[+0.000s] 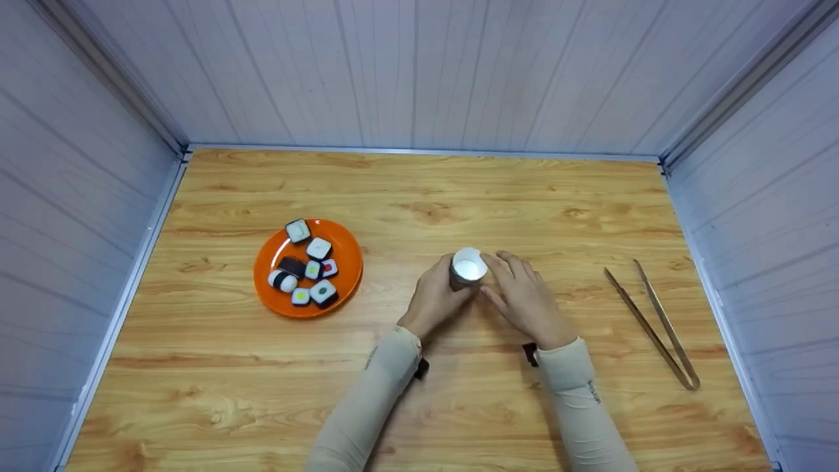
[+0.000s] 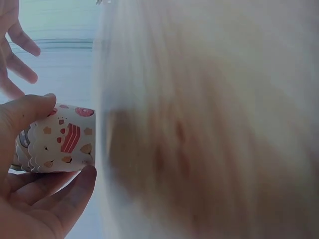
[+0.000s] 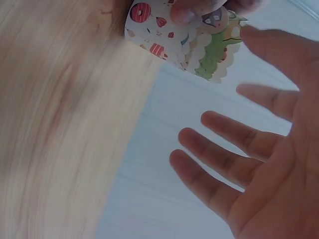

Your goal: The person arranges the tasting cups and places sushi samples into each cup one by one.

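A short stack of paper baking cups point(image 1: 468, 265), white inside, stands near the middle of the table. In the left wrist view the outer baking cup point(image 2: 70, 137) is white with printed cakes and doughnuts. My left hand point(image 1: 436, 295) grips the stack from the left side, thumb and fingers curled round it. Scalloped rims point(image 3: 212, 57) of several nested cups show in the right wrist view, one with a green print. My right hand point(image 1: 524, 295) is at the stack's right, palm toward it, fingers spread and relaxed; its thumb and index finger are close by the rims.
An orange plate point(image 1: 351, 288) with several sushi pieces point(image 1: 319, 248) lies to the left on the wooden table point(image 1: 216, 373). Metal tongs point(image 1: 659, 328) lie spread at the right. White panel walls point(image 1: 419, 72) enclose the back and both sides.
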Motion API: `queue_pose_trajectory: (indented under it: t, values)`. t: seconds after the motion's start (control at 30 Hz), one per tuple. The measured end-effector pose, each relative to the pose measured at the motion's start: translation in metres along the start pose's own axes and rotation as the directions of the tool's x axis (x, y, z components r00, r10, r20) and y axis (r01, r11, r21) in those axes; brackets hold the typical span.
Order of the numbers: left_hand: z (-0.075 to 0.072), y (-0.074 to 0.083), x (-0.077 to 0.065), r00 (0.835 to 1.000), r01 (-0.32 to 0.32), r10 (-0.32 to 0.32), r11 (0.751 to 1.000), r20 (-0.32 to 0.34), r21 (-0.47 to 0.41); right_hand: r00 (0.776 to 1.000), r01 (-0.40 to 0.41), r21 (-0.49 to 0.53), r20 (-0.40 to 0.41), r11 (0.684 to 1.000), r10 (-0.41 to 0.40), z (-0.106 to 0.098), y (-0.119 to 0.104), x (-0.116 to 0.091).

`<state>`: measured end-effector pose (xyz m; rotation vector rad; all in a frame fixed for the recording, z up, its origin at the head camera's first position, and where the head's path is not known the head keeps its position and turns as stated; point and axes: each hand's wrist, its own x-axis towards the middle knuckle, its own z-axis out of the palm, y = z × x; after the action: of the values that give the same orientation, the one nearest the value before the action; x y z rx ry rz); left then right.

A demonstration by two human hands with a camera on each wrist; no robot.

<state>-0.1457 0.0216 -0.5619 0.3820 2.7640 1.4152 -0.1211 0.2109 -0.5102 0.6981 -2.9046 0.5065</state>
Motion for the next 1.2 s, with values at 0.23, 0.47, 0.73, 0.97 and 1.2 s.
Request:
queue_pose_trajectory:
  t: [0.23, 0.47, 0.73, 0.97, 1.2]
  values:
    - [-0.021, 0.005, -0.019, 1.0, -0.024, 0.024, 0.999, 0.013, 0.045, 0.993, 0.109, 0.008, -0.038, 0.994, -0.108, 0.002, -0.011, 0.002]
    - [-0.038, 0.01, -0.045, 1.0, -0.024, 0.026, 0.995, -0.014, 0.096, 0.947, 0.297, 0.04, -0.141, 0.954, -0.289, 0.011, -0.027, 0.003]
    - [-0.044, 0.006, -0.068, 0.999, 0.005, 0.0, 0.99, -0.036, 0.144, 0.889, 0.44, 0.007, -0.144, 0.898, -0.434, 0.02, -0.045, -0.002]
    - [-0.042, 0.001, -0.078, 0.998, 0.059, -0.055, 0.986, -0.029, 0.154, 0.88, 0.462, -0.001, -0.12, 0.887, -0.459, 0.024, -0.05, -0.003]
    - [-0.043, -0.002, -0.08, 0.998, 0.048, -0.043, 0.988, -0.034, 0.147, 0.861, 0.488, -0.005, -0.162, 0.873, -0.483, 0.026, -0.051, -0.001]
